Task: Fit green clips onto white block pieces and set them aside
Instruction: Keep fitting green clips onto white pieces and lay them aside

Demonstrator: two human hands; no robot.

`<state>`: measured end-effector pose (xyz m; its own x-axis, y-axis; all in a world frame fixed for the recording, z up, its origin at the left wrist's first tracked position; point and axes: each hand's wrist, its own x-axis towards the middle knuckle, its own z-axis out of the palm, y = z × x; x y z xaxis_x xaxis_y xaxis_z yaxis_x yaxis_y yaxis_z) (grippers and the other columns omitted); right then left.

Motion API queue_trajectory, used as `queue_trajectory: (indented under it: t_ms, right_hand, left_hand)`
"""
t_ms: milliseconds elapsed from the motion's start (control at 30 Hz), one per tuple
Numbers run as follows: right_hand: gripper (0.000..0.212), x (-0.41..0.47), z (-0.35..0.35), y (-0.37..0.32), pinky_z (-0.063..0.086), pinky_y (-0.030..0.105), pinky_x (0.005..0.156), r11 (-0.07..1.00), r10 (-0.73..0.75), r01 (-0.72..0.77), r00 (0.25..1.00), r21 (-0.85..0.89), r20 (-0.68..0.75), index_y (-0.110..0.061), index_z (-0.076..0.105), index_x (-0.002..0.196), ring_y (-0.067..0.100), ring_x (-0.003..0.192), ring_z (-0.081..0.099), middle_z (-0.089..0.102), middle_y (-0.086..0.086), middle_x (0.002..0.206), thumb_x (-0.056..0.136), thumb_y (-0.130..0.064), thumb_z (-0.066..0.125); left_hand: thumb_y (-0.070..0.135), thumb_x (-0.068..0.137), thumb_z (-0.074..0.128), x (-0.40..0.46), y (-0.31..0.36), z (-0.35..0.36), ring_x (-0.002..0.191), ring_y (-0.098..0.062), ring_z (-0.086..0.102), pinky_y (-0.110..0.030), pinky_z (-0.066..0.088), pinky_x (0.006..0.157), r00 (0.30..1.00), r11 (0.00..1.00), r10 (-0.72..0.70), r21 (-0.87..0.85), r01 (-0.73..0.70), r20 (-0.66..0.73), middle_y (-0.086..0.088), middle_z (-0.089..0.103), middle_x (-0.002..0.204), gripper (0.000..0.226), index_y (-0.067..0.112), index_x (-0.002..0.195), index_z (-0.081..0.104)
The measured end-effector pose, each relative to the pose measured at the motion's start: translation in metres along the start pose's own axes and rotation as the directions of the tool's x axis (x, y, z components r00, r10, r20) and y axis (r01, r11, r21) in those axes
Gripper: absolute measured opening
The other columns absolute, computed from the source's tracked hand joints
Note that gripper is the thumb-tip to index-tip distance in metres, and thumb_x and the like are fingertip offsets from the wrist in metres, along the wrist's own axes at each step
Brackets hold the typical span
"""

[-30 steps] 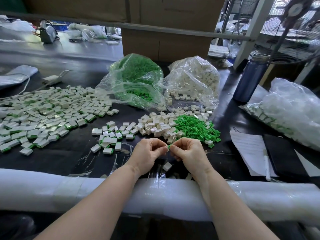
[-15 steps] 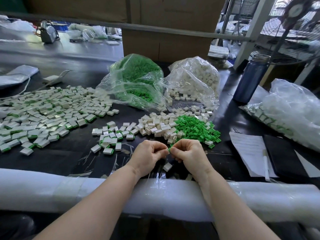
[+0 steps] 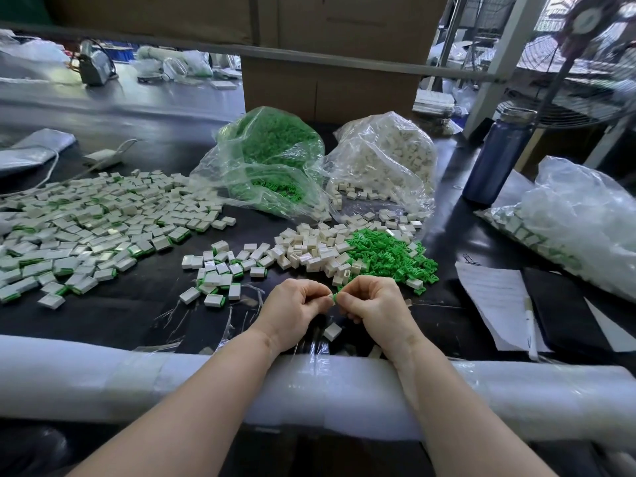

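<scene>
Two bags [image 3: 268, 166] at worktop [image 3: 103, 315] rear. Loose clips [image 3: 389, 256] and blocks [image 3: 309, 253] in front of them. Finished pieces [image 3: 86, 228] far left, bottle [image 3: 495, 160] right.

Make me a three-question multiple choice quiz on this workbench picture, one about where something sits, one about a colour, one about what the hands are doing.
1. Where does the loose green clip pile lie?
A. right of the loose white blocks
B. inside the cardboard box
C. on the paper sheet

2. What colour is the bottle?
A. red
B. dark blue
C. yellow

3. What are the hands doing?
A. lying flat on the table
B. pinching a small green piece between them
C. lifting a bag

Answers:
1 A, the clips adjoin the white blocks on their right.
2 B, its body is dark blue beside the paper sheet.
3 B, the left hand and right hand meet fingertip to fingertip on the green piece.
</scene>
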<state>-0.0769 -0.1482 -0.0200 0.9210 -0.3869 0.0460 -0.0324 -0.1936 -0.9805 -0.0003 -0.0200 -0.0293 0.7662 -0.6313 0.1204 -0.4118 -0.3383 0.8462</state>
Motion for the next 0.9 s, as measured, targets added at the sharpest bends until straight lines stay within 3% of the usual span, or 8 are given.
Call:
queue_trajectory:
  t_ms: [133,333,400,500,633,800,900]
  right_hand:
    - [0.023,0.0013,0.0012,0.0015,0.040,0.012,0.044,0.998,0.005,-0.007,0.999,-0.056,-0.037,-0.010,0.061,0.063,-0.001,0.040,0.047,0.057,0.001,0.052,0.081,0.003,0.064]
    - [0.024,0.0003,-0.0012,0.0022,0.042,0.014,0.048,0.994,-0.017,0.018,1.000,-0.104,0.018,-0.013,0.062,0.062,-0.001,0.043,0.050,0.058,-0.006,0.050,0.081,0.001,0.066]
    - [0.021,0.0003,0.0008,0.0011,0.041,0.012,0.047,0.996,-0.031,0.032,0.999,-0.087,0.017,-0.009,0.062,0.064,-0.001,0.043,0.051,0.059,-0.006,0.049,0.081,0.002,0.066]
    - [0.013,0.0000,0.0024,0.0002,0.041,0.011,0.043,0.998,-0.036,0.038,0.999,0.055,-0.036,0.000,0.062,0.070,0.000,0.040,0.053,0.059,-0.005,0.045,0.082,0.004,0.064]
    - [0.013,0.0007,0.0012,-0.0002,0.043,0.013,0.043,0.990,-0.035,0.047,0.995,0.132,-0.089,-0.002,0.063,0.068,0.002,0.042,0.053,0.061,-0.003,0.049,0.080,0.003,0.068]
    - [0.015,0.0003,0.0017,0.0011,0.043,0.015,0.044,0.988,-0.045,0.054,0.997,0.147,-0.063,-0.004,0.062,0.066,0.004,0.044,0.054,0.061,-0.002,0.051,0.076,0.004,0.071]
    - [0.015,-0.0006,0.0012,0.0012,0.041,0.013,0.043,0.988,-0.058,0.059,0.998,0.146,-0.005,-0.004,0.063,0.067,0.002,0.042,0.052,0.060,-0.004,0.048,0.078,0.005,0.068]
  left_hand:
    - [0.014,0.085,0.066,0.0000,0.0001,0.0020,0.081,-0.011,0.063,-0.020,0.048,0.081,1.000,0.999,0.024,0.028,-0.023,-0.004,0.001,0.069,0.085,0.014,0.011,0.097,0.072]
    - [0.015,0.086,0.064,-0.0006,0.0008,0.0027,0.081,-0.009,0.057,-0.014,0.042,0.077,0.997,0.989,0.081,0.121,-0.082,0.012,0.004,0.061,0.083,0.016,0.009,0.099,0.071]
    - [0.016,0.087,0.064,-0.0007,0.0015,0.0026,0.082,-0.011,0.058,-0.018,0.044,0.080,0.996,0.987,0.090,0.133,-0.089,-0.003,0.002,0.064,0.085,0.015,0.010,0.098,0.071]
    - [0.016,0.087,0.063,-0.0011,0.0038,0.0025,0.086,-0.019,0.064,-0.031,0.050,0.085,0.998,0.998,0.059,-0.003,-0.059,-0.033,-0.003,0.071,0.088,0.013,0.010,0.094,0.072]
    - [0.018,0.087,0.063,-0.0010,0.0070,0.0043,0.085,-0.022,0.066,-0.037,0.052,0.085,0.999,0.996,0.023,-0.084,-0.026,-0.032,-0.005,0.071,0.087,0.015,0.010,0.097,0.071]
    - [0.013,0.084,0.064,0.0003,0.0073,0.0031,0.065,-0.009,0.054,-0.023,0.047,0.070,0.998,0.995,-0.012,-0.101,0.006,-0.059,0.004,0.062,0.071,0.007,0.018,0.085,0.068]
    - [0.008,0.081,0.062,0.0007,0.0073,0.0031,0.068,-0.008,0.054,-0.018,0.044,0.068,0.997,0.996,-0.023,-0.087,0.017,-0.069,0.006,0.062,0.074,0.010,0.017,0.081,0.067]
